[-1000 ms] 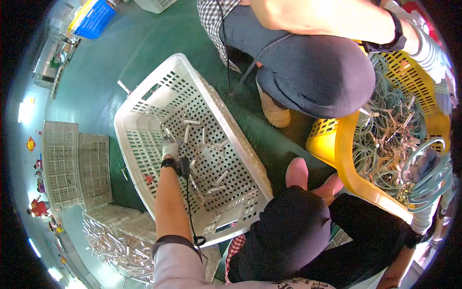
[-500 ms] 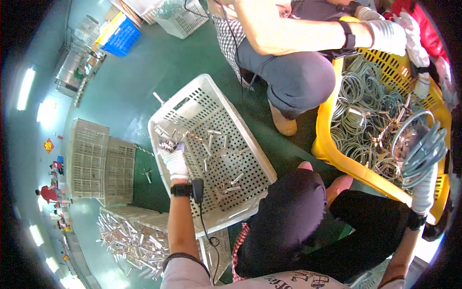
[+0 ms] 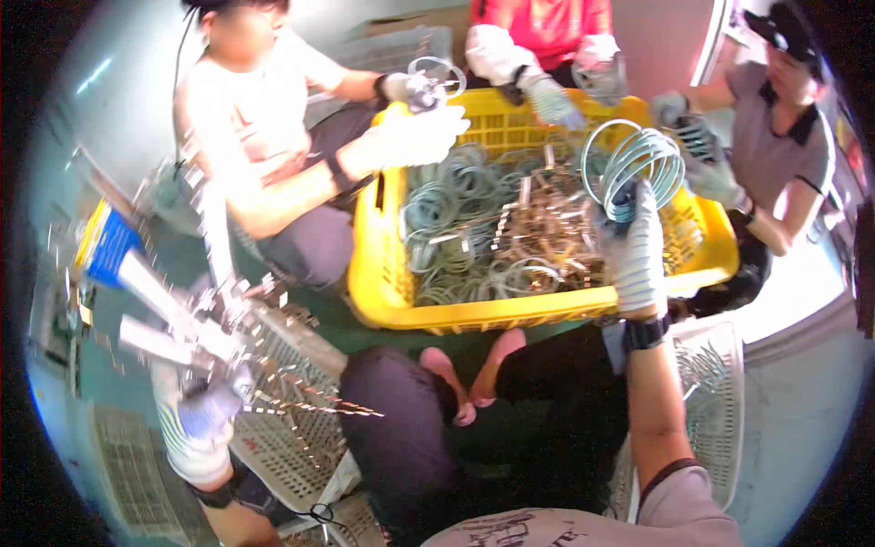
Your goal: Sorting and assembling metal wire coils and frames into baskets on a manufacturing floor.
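My right hand, in a striped glove, is raised over the yellow basket and grips a coil of pale blue-grey cable. My left hand, gloved in white, is over the white slotted crate at lower left and clutches a blurred bundle of metal clips. The yellow basket holds several cable coils and metal parts. My crossed legs in dark trousers lie between the two containers.
Three other people sit around the yellow basket: one in white at far left, one in red behind, one in grey at right, all gloved and handling coils. Another white crate lies by my right side. A blue box stands at left.
My view has swung up from the white crate to the yellow basket. My right hand has lifted a cable coil; my left hand has risen from the crate, blurred with motion.
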Demonstrator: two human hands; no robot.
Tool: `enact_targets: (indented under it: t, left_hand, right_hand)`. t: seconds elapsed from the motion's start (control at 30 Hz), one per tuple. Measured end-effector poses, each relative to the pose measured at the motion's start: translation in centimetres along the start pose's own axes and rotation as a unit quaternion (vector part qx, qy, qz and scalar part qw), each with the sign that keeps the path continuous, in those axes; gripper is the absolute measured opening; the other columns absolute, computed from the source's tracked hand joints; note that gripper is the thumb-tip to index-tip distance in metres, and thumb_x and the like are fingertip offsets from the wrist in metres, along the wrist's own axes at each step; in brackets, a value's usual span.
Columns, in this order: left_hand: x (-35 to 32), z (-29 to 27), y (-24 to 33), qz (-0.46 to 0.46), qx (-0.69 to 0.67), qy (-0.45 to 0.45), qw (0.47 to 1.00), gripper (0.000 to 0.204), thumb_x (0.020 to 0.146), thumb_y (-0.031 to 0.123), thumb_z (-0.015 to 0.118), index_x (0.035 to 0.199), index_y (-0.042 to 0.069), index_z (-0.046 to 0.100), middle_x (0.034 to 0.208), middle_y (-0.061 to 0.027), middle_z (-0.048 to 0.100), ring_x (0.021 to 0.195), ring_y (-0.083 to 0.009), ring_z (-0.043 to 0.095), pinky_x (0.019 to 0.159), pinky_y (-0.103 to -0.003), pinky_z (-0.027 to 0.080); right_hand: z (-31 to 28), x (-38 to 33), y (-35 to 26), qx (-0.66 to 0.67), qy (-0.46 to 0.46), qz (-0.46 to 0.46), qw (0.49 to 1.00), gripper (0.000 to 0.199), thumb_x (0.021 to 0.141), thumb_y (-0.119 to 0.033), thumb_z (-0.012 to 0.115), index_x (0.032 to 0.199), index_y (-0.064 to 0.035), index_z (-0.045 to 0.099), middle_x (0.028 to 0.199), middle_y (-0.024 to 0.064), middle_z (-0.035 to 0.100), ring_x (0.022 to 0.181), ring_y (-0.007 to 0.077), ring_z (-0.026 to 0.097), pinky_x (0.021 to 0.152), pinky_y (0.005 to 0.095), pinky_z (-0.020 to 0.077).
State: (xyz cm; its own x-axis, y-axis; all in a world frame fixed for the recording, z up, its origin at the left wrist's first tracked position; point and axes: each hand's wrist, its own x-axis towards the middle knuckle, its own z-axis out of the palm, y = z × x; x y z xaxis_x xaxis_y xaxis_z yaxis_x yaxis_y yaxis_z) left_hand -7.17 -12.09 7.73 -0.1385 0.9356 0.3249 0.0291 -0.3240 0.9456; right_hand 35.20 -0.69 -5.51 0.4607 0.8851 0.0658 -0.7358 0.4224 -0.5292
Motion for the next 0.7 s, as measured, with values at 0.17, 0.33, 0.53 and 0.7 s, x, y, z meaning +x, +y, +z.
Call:
enact_targets:
  t: [0.17, 0.33, 0.53, 0.7]
  left_hand:
    - [7.7, 13.2, -1.2, -0.138, 0.057, -0.296, 0.943, 0.033, 0.074, 0.003, 0.066, 0.105, 0.0, 0.054, 0.086, -0.0027, 0.059, 0.069, -0.0118, 0.055, 0.064, -0.024, 0.046]
    - [12.7, 24.7, -12.2, -0.132, -0.072, -0.466, 0.872, 0.027, 0.075, 0.001, 0.064, 0.1, 0.004, 0.054, 0.08, -0.0014, 0.058, 0.066, -0.01, 0.054, 0.06, -0.023, 0.047]
    - [14.2, 32.8, -20.0, -0.135, -0.023, -0.467, 0.874, 0.063, 0.075, 0.003, 0.068, 0.131, 0.009, 0.038, 0.086, -0.0029, 0.055, 0.076, -0.0135, 0.055, 0.071, -0.026, 0.046]
    - [12.2, 30.9, -18.4, -0.086, 0.012, -0.505, 0.858, 0.051, 0.092, 0.011, 0.051, 0.139, 0.006, 0.03, 0.127, -0.0158, 0.047, 0.119, -0.0185, 0.045, 0.1, -0.029, 0.035]
  right_hand:
    - [-6.1, 1.5, -2.3, 0.027, 0.127, -0.102, 0.986, 0.028, 0.094, -0.029, 0.048, 0.094, -0.0022, 0.056, 0.083, 0.0075, 0.062, 0.075, 0.0171, 0.061, 0.069, 0.0306, 0.055]
    - [-7.0, 1.3, -2.4, 0.014, 0.158, -0.137, 0.978, 0.028, 0.094, -0.031, 0.048, 0.092, -0.0037, 0.056, 0.08, 0.0067, 0.062, 0.07, 0.0168, 0.06, 0.063, 0.03, 0.054]
    - [-6.1, 0.9, -1.9, -0.053, 0.18, -0.134, 0.973, 0.029, 0.094, -0.034, 0.047, 0.097, -0.0075, 0.057, 0.075, 0.0025, 0.063, 0.065, 0.0124, 0.059, 0.059, 0.0264, 0.0506]
    - [-6.1, 1.1, -1.1, -0.138, 0.061, -0.056, 0.987, 0.027, 0.093, -0.028, 0.052, 0.095, -0.0023, 0.059, 0.078, 0.0034, 0.06, 0.069, 0.0139, 0.057, 0.064, 0.0278, 0.0494]
